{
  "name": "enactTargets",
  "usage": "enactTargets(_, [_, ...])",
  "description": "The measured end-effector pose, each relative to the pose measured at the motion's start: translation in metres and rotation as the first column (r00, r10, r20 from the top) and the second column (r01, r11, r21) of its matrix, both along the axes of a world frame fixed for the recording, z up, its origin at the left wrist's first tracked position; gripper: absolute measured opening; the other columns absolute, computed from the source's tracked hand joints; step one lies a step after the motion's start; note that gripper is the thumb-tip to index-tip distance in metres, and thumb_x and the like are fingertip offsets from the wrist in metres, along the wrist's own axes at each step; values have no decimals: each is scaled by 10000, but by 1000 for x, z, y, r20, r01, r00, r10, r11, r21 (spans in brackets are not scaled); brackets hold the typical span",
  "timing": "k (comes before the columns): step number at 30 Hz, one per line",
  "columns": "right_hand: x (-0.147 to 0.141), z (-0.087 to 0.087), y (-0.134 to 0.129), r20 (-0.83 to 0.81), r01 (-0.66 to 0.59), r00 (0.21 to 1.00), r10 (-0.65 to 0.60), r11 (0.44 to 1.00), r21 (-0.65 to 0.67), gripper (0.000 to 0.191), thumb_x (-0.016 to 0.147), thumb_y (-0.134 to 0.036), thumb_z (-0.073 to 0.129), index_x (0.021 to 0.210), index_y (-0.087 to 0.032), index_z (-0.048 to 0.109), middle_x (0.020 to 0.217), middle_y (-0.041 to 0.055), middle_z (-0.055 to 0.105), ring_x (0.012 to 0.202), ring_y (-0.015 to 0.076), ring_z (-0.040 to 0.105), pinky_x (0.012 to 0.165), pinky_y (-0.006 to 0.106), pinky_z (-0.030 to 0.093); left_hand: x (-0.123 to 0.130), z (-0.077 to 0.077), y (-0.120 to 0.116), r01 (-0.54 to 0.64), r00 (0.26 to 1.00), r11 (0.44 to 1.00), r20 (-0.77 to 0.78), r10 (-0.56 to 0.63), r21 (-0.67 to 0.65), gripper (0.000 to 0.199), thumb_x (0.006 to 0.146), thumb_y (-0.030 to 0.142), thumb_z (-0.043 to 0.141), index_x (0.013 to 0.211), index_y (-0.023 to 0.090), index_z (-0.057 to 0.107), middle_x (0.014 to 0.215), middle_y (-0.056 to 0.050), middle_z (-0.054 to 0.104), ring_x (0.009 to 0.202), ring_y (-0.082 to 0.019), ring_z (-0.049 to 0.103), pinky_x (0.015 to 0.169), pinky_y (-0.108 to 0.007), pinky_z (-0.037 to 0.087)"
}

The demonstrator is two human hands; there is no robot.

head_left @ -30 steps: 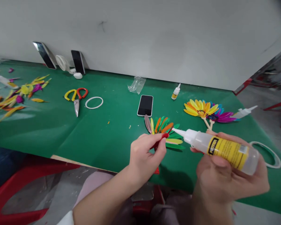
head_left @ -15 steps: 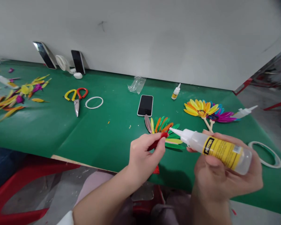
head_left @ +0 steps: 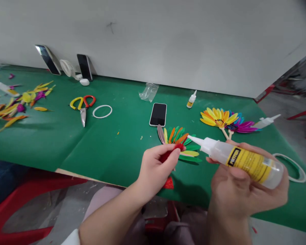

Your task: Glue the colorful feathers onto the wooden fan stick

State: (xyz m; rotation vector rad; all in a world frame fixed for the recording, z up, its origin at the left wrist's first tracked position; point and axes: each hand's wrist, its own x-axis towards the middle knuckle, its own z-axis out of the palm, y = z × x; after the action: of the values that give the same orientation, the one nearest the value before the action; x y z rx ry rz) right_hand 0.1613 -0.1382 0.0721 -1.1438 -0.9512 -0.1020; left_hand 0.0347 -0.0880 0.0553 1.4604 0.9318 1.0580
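Observation:
My left hand [head_left: 158, 166] pinches a red feather-like petal [head_left: 179, 146] between thumb and fingers; its thin end points up and right. My right hand [head_left: 247, 183] is wrapped round a clear glue bottle [head_left: 255, 165] with a yellow label. The bottle lies nearly level, its white nozzle at the petal's thin end; I cannot tell whether they touch. Beyond my left hand, green, orange and yellow petals [head_left: 191, 147] lie fanned out on the table, partly hidden by it. A flat red piece [head_left: 169, 183] shows below that hand.
The green table [head_left: 112, 146] holds a phone [head_left: 158, 114], scissors [head_left: 83, 114], a white ring [head_left: 102, 111] and a small glue bottle [head_left: 191, 99]. Finished-looking petal fans [head_left: 219, 117] lie at right, loose petals [head_left: 22, 102] at left. A pale wall [head_left: 153, 47] stands behind.
The glue bottle in my right hand has shifted slightly right, its nozzle tip moving a little right and up. My left hand has turned slightly, and more of the petal's thin end shows.

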Motion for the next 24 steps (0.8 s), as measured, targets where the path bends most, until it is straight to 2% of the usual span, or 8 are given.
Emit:
enactTargets(3, [-2, -2, 5, -84, 36, 996, -23, 987, 159, 361, 616, -398, 681, 836, -124, 602, 792, 45, 582, 667, 196, 600, 420, 329, 518, 0, -1, 1, 25, 998, 996, 67, -19, -90, 223, 762, 313, 531, 806, 148, 674, 435, 28, 488, 399, -66, 432, 403, -191, 376])
enactTargets(5, [-4, -3, 9, -109, 44, 994, -23, 980, 194, 354, 615, -409, 678, 808, -120, 608, 773, 42, 580, 629, 180, 594, 378, 303, 505, 0, 0, 2, 36, 996, 994, 83, -27, -106, 222, 759, 317, 536, 805, 148, 672, 432, 30, 481, 394, -63, 425, 399, -191, 371])
enactTargets(11, [-3, -2, 10, -13, 10, 1000, -8, 989, 151, 312, 641, -350, 675, 868, -148, 605, 776, 28, 605, 638, 166, 597, 403, 289, 514, 0, 2, 1, 68, 992, 990, 113, -54, -122, 206, 758, 308, 537, 792, 154, 670, 427, 31, 485, 385, -59, 418, 391, -190, 359])
enactTargets(16, [2, -4, 11, 34, 13, 999, -21, 978, 207, 325, 636, -341, 681, 870, -126, 614, 775, 48, 617, 631, 180, 591, 408, 310, 495, 1, 0, 2, 65, 981, 984, 190, -33, -166, 180, 746, 302, 559, 764, 158, 668, 433, 31, 500, 384, -56, 413, 392, -198, 347])
enactTargets(20, [4, -3, 10, 86, 31, 995, -48, 980, 197, 307, 642, -347, 675, 886, -171, 615, 785, 34, 625, 653, 188, 593, 442, 329, 491, 0, 1, 5, 142, 964, 965, 254, -85, -219, 165, 752, 291, 553, 753, 164, 660, 389, 53, 449, 377, -58, 399, 443, -220, 373])
enactTargets(24, [5, 2, 2, 100, -29, 995, 23, 998, 54, 336, 644, -357, 673, 934, -204, 597, 830, 33, 615, 743, 213, 597, 545, 384, 513, -1, 4, 9, 253, 923, 919, 360, -136, -301, 172, 753, 275, 548, 704, 144, 648, 356, 61, 395, 356, -53, 364, 441, -221, 351])
